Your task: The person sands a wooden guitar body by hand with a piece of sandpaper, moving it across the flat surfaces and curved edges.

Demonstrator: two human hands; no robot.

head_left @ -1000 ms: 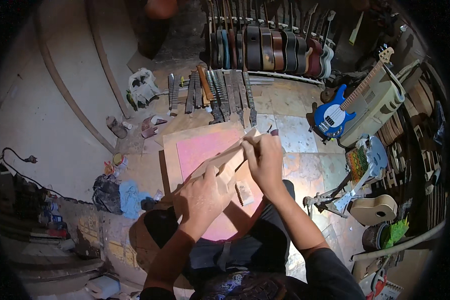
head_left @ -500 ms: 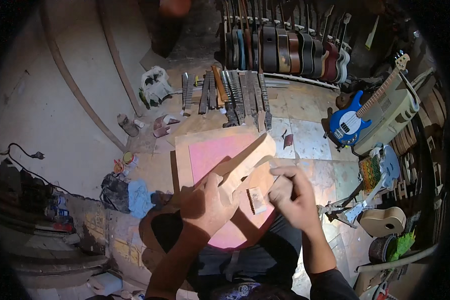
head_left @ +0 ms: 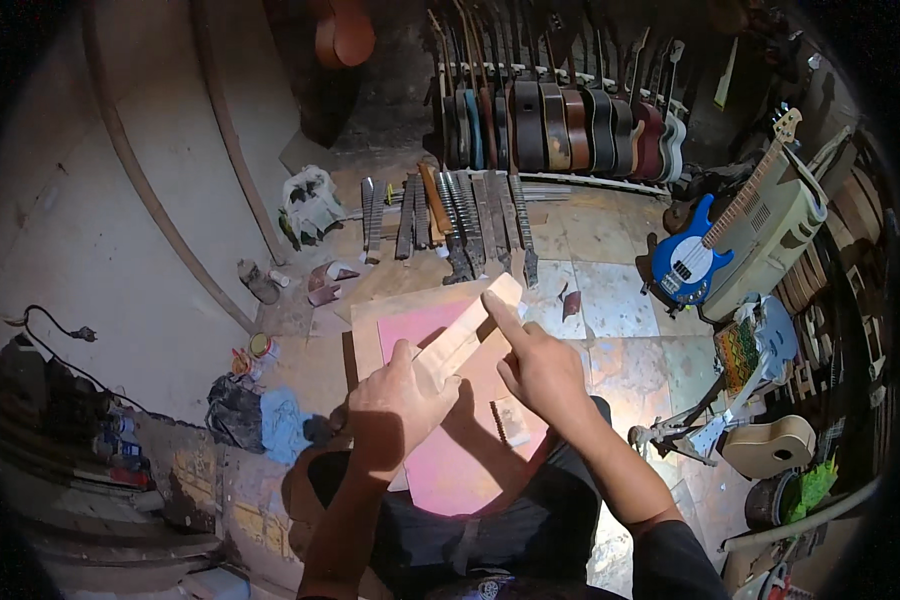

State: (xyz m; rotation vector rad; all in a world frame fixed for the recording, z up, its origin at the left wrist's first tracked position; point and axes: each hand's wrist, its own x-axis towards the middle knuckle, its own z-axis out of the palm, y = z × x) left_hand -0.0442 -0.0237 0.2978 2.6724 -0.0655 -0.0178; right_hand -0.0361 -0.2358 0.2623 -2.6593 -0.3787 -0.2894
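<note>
A long pale wooden piece (head_left: 460, 338) with squared, carved faces slants up and away above my lap. My left hand (head_left: 395, 400) grips its near end, thumb along one side and fingers around the other. My right hand (head_left: 542, 370) reaches over from the right, its index finger stretched onto the far end of the wood and its thumb apart below. Whether anything sits under the curled fingers is hidden. Under both hands lies a pink sheet (head_left: 440, 455) on a pale board (head_left: 365, 330). A small pale block (head_left: 511, 420) with a dark toothed edge rests on the sheet, near my right wrist.
Several slotted fretboard-like strips (head_left: 470, 220) lie on the floor ahead, with a row of guitars (head_left: 560, 125) behind. A blue electric bass (head_left: 692, 250) stands right, above a natural-wood small guitar (head_left: 770, 445). Blue cloth (head_left: 285, 425) and a black bag (head_left: 235, 410) lie left.
The wooden piece has been turned, so its curved end no longer shows. My right hand has moved left and up, its index finger now on the wood's far end.
</note>
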